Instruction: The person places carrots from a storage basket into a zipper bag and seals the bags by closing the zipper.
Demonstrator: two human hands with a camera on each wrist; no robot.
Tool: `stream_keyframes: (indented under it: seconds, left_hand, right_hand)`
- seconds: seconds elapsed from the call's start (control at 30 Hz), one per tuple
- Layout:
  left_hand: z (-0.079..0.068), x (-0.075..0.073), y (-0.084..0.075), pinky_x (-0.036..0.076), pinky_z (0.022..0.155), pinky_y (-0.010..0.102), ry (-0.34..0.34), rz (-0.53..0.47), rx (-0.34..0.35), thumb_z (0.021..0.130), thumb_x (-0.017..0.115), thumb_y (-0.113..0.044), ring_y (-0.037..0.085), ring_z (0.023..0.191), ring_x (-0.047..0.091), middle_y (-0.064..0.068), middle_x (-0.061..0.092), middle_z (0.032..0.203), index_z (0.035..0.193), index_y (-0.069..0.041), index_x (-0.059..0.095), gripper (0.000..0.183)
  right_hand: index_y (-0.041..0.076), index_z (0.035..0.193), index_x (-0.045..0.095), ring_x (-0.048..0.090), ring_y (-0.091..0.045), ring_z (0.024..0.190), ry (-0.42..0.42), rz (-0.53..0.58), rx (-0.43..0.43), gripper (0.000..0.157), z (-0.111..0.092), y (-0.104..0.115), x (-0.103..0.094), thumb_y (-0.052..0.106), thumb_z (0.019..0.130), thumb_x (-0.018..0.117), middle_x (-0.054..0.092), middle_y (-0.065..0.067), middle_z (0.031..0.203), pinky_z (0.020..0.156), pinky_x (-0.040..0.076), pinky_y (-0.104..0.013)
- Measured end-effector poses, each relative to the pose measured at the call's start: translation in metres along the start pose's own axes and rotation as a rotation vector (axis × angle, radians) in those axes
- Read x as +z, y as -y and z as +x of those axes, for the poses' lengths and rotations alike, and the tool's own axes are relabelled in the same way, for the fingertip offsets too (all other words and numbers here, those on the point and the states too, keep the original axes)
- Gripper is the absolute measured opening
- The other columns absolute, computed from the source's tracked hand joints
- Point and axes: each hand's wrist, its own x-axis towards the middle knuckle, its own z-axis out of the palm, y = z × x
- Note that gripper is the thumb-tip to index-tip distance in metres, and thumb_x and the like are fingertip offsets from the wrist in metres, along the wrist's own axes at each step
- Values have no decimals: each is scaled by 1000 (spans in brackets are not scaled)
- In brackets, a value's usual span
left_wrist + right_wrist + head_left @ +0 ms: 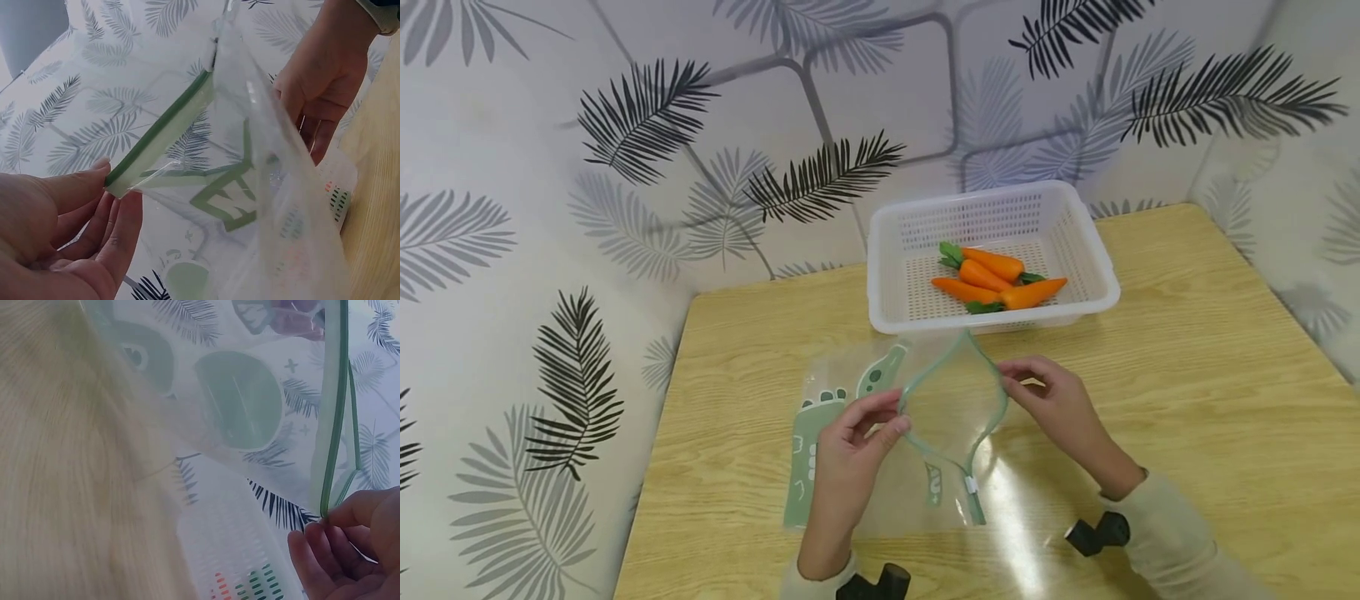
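Note:
A clear zipper bag (880, 500) with green dinosaur prints is held up over the table, its green-edged mouth spread into a diamond. My left hand (850, 454) pinches the left edge of the mouth between thumb and fingers. On the opposite edge, my right hand (1060, 408) pinches the rim the same way. The white zip slider (972, 484) sits at the near end of the opening. In the left wrist view the green zip strip (159, 128) runs up from the left thumb. Through the clear plastic nothing shows inside the bag.
Behind the bag stands a white perforated basket (880, 283) against the patterned wall (737, 125). Several orange carrots (988, 267) with green tops lie in it. The wooden table (1210, 400) extends to both sides of the hands.

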Motion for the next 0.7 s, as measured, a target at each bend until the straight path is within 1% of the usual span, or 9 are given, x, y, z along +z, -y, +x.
stream_keyframes:
  seconds: [0.1,0.2,0.3,0.43,0.5,0.6,0.7]
  left_hand:
    - [2,-1,4,50,77,29,-41,-22,19,76,67,-4,25,92,55,10,60,101,105,-6,62,29]
    - [3,-2,6,49,78,30,-76,-49,23,76,67,-3,26,92,55,12,60,100,105,-5,62,30]
    - [3,-4,7,50,77,30,-98,-64,21,76,67,-4,27,92,56,13,59,99,106,-6,62,30]
    - [3,-6,8,50,77,31,-118,-72,22,76,67,-4,29,92,56,14,60,98,107,-6,62,31]
    - [3,-7,9,49,78,31,-124,-74,27,77,66,-3,33,93,56,14,60,98,107,-5,61,31]
    - [2,-8,9,49,78,31,-124,-76,30,77,66,-3,34,93,55,17,59,98,108,-5,61,31]
    - [2,-10,9,49,79,31,-127,-78,31,77,66,-3,31,92,56,21,58,98,108,-5,61,31]
  right_hand:
    - [-1,103,60,55,-20,87,32,9,-9,19,2,4,-1,6,85,57,60,-11,96,71,50,-20]
    - [-1,104,60,58,-24,86,58,-22,-25,19,5,9,-5,9,89,53,61,-10,97,71,50,-21]
    - [0,106,59,60,-20,85,76,-87,-45,21,10,12,-14,11,92,48,61,-9,99,71,50,-21]
    - [3,107,59,57,-12,87,95,-195,-82,20,22,13,-31,10,91,49,60,-6,100,71,48,-16]
    - [6,107,59,56,-12,88,106,-248,-105,19,29,7,-40,10,90,50,59,-3,99,72,47,-14]
    - [9,108,59,55,-11,88,119,-327,-162,20,43,-7,-55,10,88,53,58,0,100,72,46,-13]
    - [11,109,59,55,-10,89,140,-399,-213,21,58,-20,-67,13,88,54,57,1,102,72,48,-18]
